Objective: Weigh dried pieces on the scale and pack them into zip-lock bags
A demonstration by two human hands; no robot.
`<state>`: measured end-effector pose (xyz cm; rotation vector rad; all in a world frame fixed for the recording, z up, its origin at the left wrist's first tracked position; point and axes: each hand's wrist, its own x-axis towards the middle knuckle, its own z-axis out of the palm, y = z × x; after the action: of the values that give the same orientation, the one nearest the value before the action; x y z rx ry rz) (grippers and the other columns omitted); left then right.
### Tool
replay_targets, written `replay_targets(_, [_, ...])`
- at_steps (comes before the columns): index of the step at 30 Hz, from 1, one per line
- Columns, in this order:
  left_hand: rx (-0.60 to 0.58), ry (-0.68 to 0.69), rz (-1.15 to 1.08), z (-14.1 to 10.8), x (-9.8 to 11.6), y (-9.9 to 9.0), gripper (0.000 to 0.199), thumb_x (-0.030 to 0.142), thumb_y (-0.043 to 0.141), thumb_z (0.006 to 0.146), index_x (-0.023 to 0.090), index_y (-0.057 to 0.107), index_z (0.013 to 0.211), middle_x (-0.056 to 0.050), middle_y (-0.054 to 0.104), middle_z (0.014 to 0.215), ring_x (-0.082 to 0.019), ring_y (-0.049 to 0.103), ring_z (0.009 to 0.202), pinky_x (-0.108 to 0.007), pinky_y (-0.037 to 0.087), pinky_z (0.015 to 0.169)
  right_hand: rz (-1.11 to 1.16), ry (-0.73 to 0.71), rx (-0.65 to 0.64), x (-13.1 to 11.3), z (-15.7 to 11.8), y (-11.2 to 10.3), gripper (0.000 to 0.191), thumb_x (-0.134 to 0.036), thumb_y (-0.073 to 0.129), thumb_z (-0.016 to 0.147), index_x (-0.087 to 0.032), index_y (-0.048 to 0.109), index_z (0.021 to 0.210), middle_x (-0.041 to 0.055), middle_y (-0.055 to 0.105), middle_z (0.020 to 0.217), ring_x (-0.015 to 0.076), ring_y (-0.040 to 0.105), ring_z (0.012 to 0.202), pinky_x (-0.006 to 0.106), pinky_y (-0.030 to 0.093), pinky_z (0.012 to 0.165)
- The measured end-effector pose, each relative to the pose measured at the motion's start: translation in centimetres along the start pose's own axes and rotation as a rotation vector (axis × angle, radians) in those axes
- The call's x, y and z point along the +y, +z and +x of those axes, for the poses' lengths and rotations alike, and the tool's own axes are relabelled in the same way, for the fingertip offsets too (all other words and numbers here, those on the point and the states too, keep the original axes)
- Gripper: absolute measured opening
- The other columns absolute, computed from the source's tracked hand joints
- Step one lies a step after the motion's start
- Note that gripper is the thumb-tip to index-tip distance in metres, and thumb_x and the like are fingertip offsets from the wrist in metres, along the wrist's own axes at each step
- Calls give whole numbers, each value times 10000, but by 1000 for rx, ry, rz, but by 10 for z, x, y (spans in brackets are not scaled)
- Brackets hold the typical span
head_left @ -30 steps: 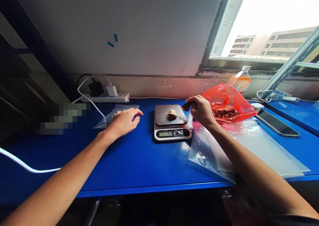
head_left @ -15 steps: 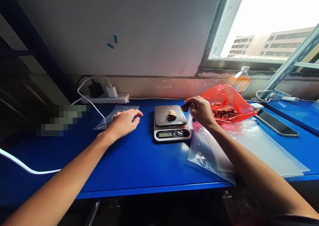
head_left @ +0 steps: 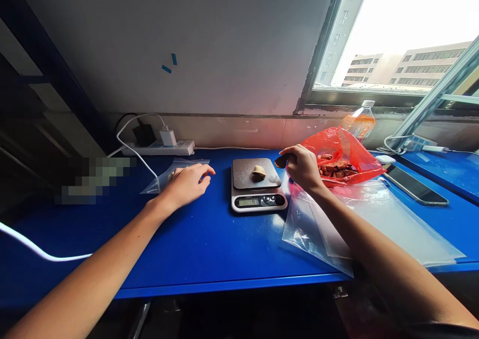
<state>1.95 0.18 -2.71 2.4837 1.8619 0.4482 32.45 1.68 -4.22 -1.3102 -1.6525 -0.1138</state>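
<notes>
A kitchen scale (head_left: 258,199) stands on the blue table, its small display lit but hard to read. One pale brown, curved dried piece (head_left: 258,171) lies on its metal plate. Just right of the plate, my right hand (head_left: 304,167) pinches a dark brown dried piece (head_left: 281,161), raised above the table. Behind that hand, a red plastic bag (head_left: 359,149) gapes, with several reddish-brown dried pieces (head_left: 337,169) inside. My left hand (head_left: 187,184) rests over a small clear bag (head_left: 151,183), fingers loosely apart and nothing visible between them. The hand partly hides that bag's contents.
Large clear plastic bags (head_left: 392,229) lie under my right forearm. Farther right is a phone (head_left: 415,184). A bottle of orange drink (head_left: 361,119) stands behind the red bag. Along the wall sits a power strip (head_left: 164,148) with chargers and white cables.
My right hand, with the dark dried piece, has shifted very slightly to the right, away from the scale's plate. The left hand and the piece on the scale stay put.
</notes>
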Motion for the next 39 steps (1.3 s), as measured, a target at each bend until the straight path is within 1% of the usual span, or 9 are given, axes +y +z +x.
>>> replay_targets(7, [18, 30, 12, 1, -4, 2, 303, 314, 418, 849, 277, 654, 1035, 10, 700, 1060, -201, 651, 849, -326, 464, 806, 58, 47, 4, 0, -1, 1, 305, -68, 440, 721, -160, 715, 817, 64, 707, 826, 187, 671, 779, 302, 498, 755])
replay_targets(15, [29, 42, -22, 0, -4, 1, 312, 310, 418, 844, 257, 662, 1032, -10, 702, 1060, -192, 644, 850, -312, 474, 794, 68, 97, 8, -2, -4, 3, 296, -92, 451, 716, -180, 713, 820, 47, 716, 814, 180, 675, 777, 292, 497, 736])
replay_targets(19, [22, 44, -19, 0, -4, 0, 311, 312, 409, 850, 259, 655, 1032, -5, 700, 1069, -195, 647, 848, -322, 474, 792, 48, 125, 21, -4, -5, 5, 257, -125, 480, 734, -186, 700, 853, 36, 713, 785, 173, 661, 710, 283, 481, 688])
replay_targets(22, [19, 44, -9, 0, -4, 1, 310, 308, 402, 855, 262, 649, 1036, 0, 696, 1085, -196, 651, 847, -327, 468, 799, 35, 114, 16, -4, -6, 9, 229, -149, 514, 743, -180, 699, 872, 47, 701, 796, 170, 643, 677, 293, 478, 686])
replay_targets(25, [28, 41, -7, 0, -4, 1, 303, 313, 411, 852, 270, 652, 1031, 6, 697, 1087, -197, 653, 846, -322, 467, 792, 23, 91, 8, -6, -7, 16, 216, -164, 526, 753, -173, 718, 854, 68, 676, 835, 170, 629, 695, 312, 495, 719])
replay_targets(30, [26, 49, -4, 0, -4, 0, 290, 310, 412, 859, 267, 647, 1023, 6, 703, 1072, -195, 655, 860, -310, 464, 783, 95, 137, -55, -11, -10, 26, 235, -197, 550, 765, -188, 728, 917, 75, 652, 898, 173, 626, 735, 329, 532, 746])
replay_targets(33, [30, 57, 0, 1, -4, 0, 282, 302, 415, 859, 263, 645, 1017, 5, 705, 1063, -191, 655, 863, -307, 461, 795, 119, 108, -151, -15, -12, 26, 232, -193, 563, 768, -193, 729, 931, 70, 664, 892, 178, 635, 769, 315, 530, 756])
replay_targets(36, [32, 66, -7, 1, -4, -1, 289, 292, 410, 858, 251, 645, 1021, -5, 702, 1068, -193, 653, 857, -320, 458, 813, 126, 75, -235, -19, -11, 21, 249, -158, 559, 771, -175, 719, 960, 62, 691, 889, 184, 648, 830, 315, 510, 803])
replay_targets(39, [37, 76, -13, 0, -3, -2, 300, 290, 398, 863, 242, 642, 1030, -9, 695, 1080, -190, 651, 848, -331, 454, 836, 71, 40, -204, -20, -4, 9, 236, -157, 554, 786, -163, 707, 966, 58, 708, 897, 192, 647, 869, 324, 479, 846])
